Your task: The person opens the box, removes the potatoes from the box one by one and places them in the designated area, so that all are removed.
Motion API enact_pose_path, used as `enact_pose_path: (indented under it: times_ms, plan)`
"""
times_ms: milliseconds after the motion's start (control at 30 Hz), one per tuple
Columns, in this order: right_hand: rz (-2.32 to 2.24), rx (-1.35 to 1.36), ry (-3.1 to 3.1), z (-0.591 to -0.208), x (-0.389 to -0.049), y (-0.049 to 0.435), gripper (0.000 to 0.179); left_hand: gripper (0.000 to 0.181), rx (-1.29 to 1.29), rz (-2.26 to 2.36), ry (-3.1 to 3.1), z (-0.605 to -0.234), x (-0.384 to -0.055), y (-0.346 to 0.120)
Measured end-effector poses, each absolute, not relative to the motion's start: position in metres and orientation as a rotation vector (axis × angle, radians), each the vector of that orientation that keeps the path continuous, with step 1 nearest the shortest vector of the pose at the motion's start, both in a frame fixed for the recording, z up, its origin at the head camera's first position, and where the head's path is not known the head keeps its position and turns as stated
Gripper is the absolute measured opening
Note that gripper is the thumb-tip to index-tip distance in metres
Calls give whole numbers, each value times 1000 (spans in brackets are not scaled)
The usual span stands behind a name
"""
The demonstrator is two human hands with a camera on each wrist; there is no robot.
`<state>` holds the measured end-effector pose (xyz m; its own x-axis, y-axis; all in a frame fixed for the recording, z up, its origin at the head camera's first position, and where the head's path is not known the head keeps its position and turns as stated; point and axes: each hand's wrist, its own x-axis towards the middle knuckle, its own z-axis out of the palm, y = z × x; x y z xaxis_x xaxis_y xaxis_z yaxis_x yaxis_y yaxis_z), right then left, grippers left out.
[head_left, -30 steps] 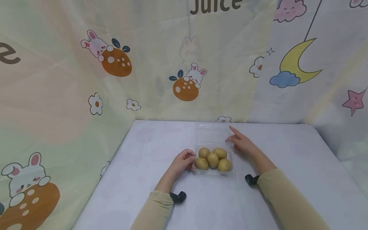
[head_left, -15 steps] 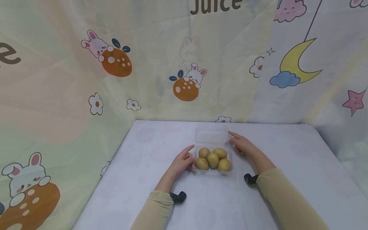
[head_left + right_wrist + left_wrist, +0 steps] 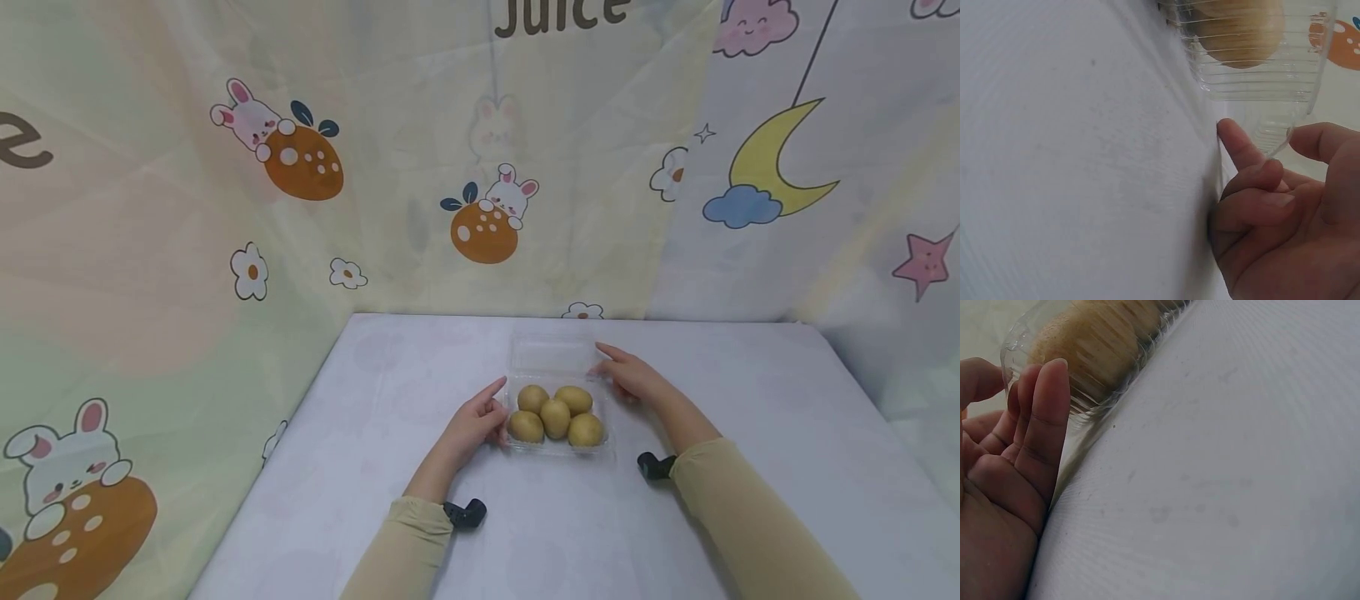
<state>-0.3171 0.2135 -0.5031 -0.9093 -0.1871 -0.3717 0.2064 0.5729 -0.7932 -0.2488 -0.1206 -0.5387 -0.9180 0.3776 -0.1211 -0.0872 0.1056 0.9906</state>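
- Head view, at left: left hand (image 3: 472, 425), loosely open, index finger straight, other fingers slightly bent at the side of the clear box (image 3: 558, 450); no firm grip shows.
- Centre: the box stands on the white table (image 3: 420, 358) with five potatoes (image 3: 555, 418) inside; its lid (image 3: 552, 354) lies folded back beyond them, its exact tilt not discernible.
- Right: right hand (image 3: 636, 379), index finger outstretched at the lid's right edge, other fingers partly curled. The right wrist view shows two fingertips, set apart, about that edge; no closed grasp is evident.
- Step in hand, as judged: tending the open lid of a filled box. The next move seemingly calls for even, light handling from both sides, leaving the potatoes undisturbed.
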Motion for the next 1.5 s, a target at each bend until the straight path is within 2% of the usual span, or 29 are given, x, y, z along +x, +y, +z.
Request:
enact_pose_path:
  times_ms: [367, 700, 1000, 1200, 1500]
  plan:
    - [-1169, -108, 2621, -484, -302, 218, 61, 61, 279, 1873, 2042, -539, -250, -121]
    - [-1244, -462, 2550, -459, -283, 210, 50, 62, 279, 1863, 2050, -540, -251, -121]
    - [-1076, -676, 2385, -452, -272, 189, 48, 62, 288, 1873, 2033, -540, -250, -121]
    - [-1010, -748, 2339, -457, -274, 180, 54, 61, 270, 1866, 2041, -539, -250, -121]
    - [-939, -708, 2342, -463, -277, 171, 48, 61, 268, 1857, 2043, -536, -250, -121]
